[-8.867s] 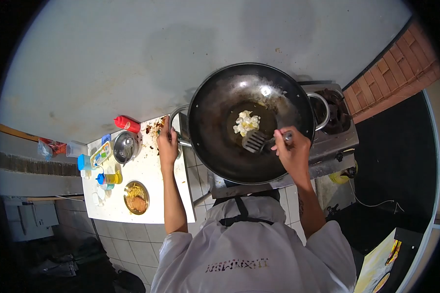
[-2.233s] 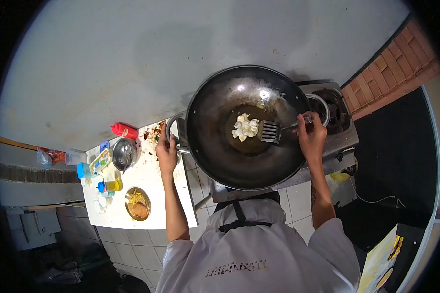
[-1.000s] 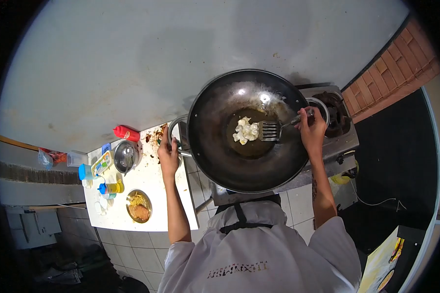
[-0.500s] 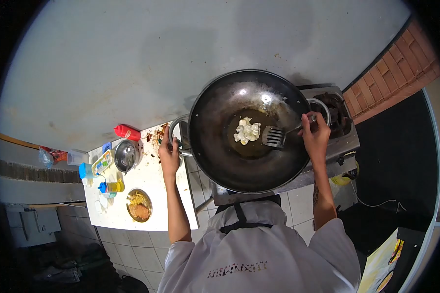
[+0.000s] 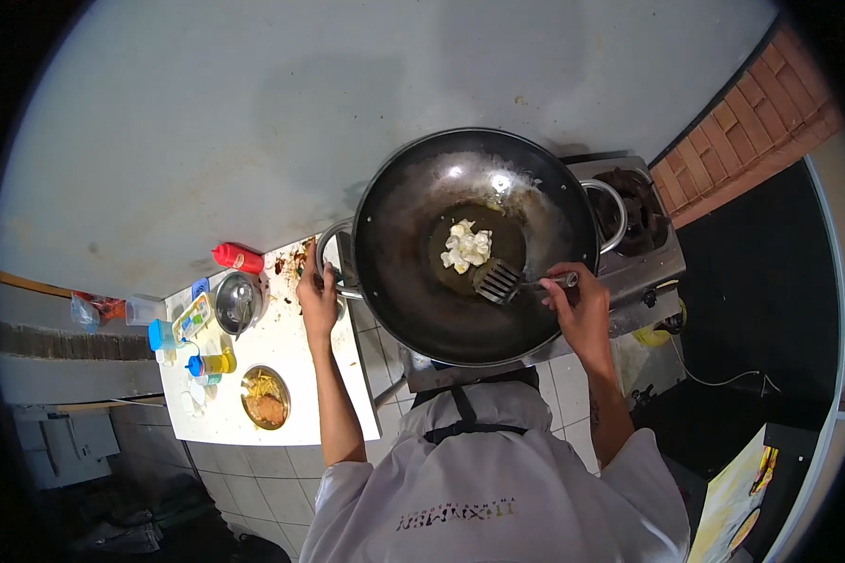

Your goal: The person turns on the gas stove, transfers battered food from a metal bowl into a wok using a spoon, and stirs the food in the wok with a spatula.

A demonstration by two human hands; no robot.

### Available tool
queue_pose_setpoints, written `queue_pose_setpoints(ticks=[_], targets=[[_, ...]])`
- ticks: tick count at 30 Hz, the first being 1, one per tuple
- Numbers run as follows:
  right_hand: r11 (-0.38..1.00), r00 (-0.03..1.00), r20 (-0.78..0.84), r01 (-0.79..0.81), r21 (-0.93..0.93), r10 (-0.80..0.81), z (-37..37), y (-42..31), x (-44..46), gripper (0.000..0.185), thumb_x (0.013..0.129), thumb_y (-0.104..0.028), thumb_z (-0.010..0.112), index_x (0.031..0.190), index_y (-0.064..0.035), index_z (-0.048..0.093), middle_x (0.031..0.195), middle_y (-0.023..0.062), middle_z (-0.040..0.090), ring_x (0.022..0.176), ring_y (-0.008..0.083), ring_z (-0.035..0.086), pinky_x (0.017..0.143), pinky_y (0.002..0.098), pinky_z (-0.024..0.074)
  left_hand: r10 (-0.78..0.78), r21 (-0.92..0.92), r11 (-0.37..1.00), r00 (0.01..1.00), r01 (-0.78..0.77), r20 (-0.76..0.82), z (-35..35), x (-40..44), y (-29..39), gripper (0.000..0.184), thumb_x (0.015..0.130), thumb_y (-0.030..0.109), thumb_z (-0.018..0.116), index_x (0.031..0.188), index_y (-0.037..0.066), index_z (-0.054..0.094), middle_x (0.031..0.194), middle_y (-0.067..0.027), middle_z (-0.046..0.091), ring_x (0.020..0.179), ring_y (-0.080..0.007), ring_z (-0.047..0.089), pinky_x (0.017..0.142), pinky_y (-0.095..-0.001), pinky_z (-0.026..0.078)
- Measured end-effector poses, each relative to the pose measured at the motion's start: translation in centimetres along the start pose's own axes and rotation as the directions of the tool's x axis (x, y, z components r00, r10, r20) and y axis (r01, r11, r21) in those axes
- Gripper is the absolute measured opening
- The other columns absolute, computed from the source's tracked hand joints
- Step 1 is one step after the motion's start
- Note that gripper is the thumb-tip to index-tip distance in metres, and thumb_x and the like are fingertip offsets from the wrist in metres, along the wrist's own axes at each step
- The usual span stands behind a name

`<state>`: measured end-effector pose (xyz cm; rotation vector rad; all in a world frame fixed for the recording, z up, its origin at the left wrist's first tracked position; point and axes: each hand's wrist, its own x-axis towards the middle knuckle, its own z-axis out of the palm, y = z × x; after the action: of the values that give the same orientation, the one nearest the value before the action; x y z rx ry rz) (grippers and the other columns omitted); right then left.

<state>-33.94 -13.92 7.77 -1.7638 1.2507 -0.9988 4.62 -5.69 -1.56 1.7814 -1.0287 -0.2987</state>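
A large dark wok (image 5: 479, 324) sits on the stove, with a small heap of white, glossy food pieces (image 5: 466, 246) in a shallow pool at its bottom. My left hand (image 5: 317, 298) is closed around the wok's left loop handle (image 5: 333, 246). Over the wok's right side, my right hand (image 5: 584, 308) grips a slotted spatula (image 5: 499, 281) by its handle. The spatula's head lies just below and to the right of the white pieces, close to them. Part of its handle is hidden in my fingers.
Left of the wok, a white table (image 5: 314, 403) bears a red squeeze bottle (image 5: 238, 258), a metal bowl (image 5: 238, 300), a yellow bottle with a blue cap (image 5: 212, 363) and a metal plate of food (image 5: 266, 405). A second burner (image 5: 634, 211) is at the right.
My right hand has moved down and slightly left, away from the right loop handle. The spatula head has shifted left and down, nearer the white pieces. My left hand stays on its handle.
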Motion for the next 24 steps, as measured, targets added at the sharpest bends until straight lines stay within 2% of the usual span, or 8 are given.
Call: queue_pose_setpoints(ticks=[7,11,13,14,16,19,22,24], targets=[[0.994,0.995,0.027,0.102,-0.029,-0.101,0.9,-0.6,-1.1,0.021,0.083,-0.009,0.075,0.094,0.0034,0.062,0.075,0.0117,0.066,0.06,0.0146,0.065,0.052,0.0272,0.0481,-0.006,0.016,1.0,1.0,0.005,0.013,-0.1,0.0,-0.2,0.049,0.094,0.012,0.056,0.141,0.004,0.046,0.06,0.0023,0.037,0.055,-0.0074,0.031,0.049,-0.0259,0.029],[0.997,1.0,-0.011,0.019,0.081,-0.019,1.5,-1.0,-1.3,0.022,0.081,-0.01,0.076,0.093,0.003,0.063,0.074,0.0116,0.065,0.058,0.0139,0.062,0.053,0.0278,0.0474,0.009,0.035,0.999,1.0,-0.009,0.007,-0.3,0.0,0.3,0.049,0.094,0.012,0.056,0.142,0.005,0.046,0.058,0.0027,0.035,0.053,-0.0072,0.03,0.048,-0.0257,0.028],[0.972,0.972,-0.016,0.233,-0.027,-0.233,1.9,-0.8,-1.3,0.023,0.081,-0.01,0.077,0.094,0.0027,0.063,0.072,0.0122,0.064,0.058,0.0135,0.06,0.053,0.0282,0.047,0.03,0.061,0.998,1.0,-0.031,0.008,-0.3,0.0,0.5,0.049,0.094,0.012,0.055,0.142,0.005,0.046,0.057,0.0029,0.035,0.053,-0.0071,0.03,0.048,-0.0256,0.028],[0.972,0.972,-0.02,0.232,-0.027,-0.233,1.9,-0.7,-1.4,0.023,0.081,-0.01,0.077,0.094,0.0027,0.063,0.072,0.0122,0.064,0.058,0.0135,0.06,0.053,0.0282,0.047,0.019,0.056,0.998,1.0,-0.02,0.013,-0.3,0.0,0.5,0.049,0.094,0.011,0.056,0.142,0.004,0.046,0.057,0.0028,0.035,0.053,-0.0072,0.03,0.047,-0.0257,0.028],[0.997,0.997,0.001,0.075,0.011,-0.075,1.8,-0.5,-1.6,0.023,0.081,-0.01,0.078,0.094,0.0026,0.063,0.071,0.0122,0.064,0.058,0.0136,0.059,0.053,0.0284,0.047,0.007,0.052,0.999,1.0,-0.007,0.014,-0.3,0.0,0.3,0.049,0.094,0.011,0.056,0.142,0.004,0.045,0.057,0.0028,0.036,0.053,-0.0073,0.03,0.047,-0.0258,0.028],[0.989,0.989,-0.011,0.149,0.016,-0.149,2.2,-0.5,-1.6,0.024,0.08,-0.011,0.078,0.093,0.0026,0.063,0.07,0.0123,0.063,0.057,0.0137,0.059,0.052,0.0282,0.0466,0.058,0.036,0.998,0.998,-0.058,-0.009,-0.1,0.1,0.0,0.049,0.094,0.011,0.056,0.142,0.004,0.045,0.056,0.0026,0.036,0.052,-0.0073,0.03,0.046,-0.026,0.028],[0.996,0.997,-0.015,0.08,0.039,-0.08,2.1,-0.7,-1.7,0.025,0.081,-0.011,0.078,0.094,0.0032,0.063,0.072,0.0115,0.064,0.057,0.0131,0.059,0.052,0.0276,0.0468,-0.01,0.022,1.0,1.0,0.01,0.023,-0.3,0.1,0.3,0.05,0.094,0.011,0.056,0.142,0.004,0.045,0.056,0.0023,0.037,0.051,-0.007,0.03,0.046,-0.0262,0.028],[0.995,0.998,-0.016,0.065,0.072,-0.064,2.3,-0.7,-1.6,0.025,0.081,-0.011,0.078,0.094,0.0033,0.063,0.073,0.0113,0.065,0.058,0.013,0.06,0.052,0.0275,0.0473,0.065,0.044,0.997,0.998,-0.065,0.006,-0.3,0.2,-0.1,0.05,0.094,0.011,0.056,0.143,0.005,0.045,0.055,0.0025,0.036,0.051,-0.0067,0.03,0.046,-0.026,0.028]])
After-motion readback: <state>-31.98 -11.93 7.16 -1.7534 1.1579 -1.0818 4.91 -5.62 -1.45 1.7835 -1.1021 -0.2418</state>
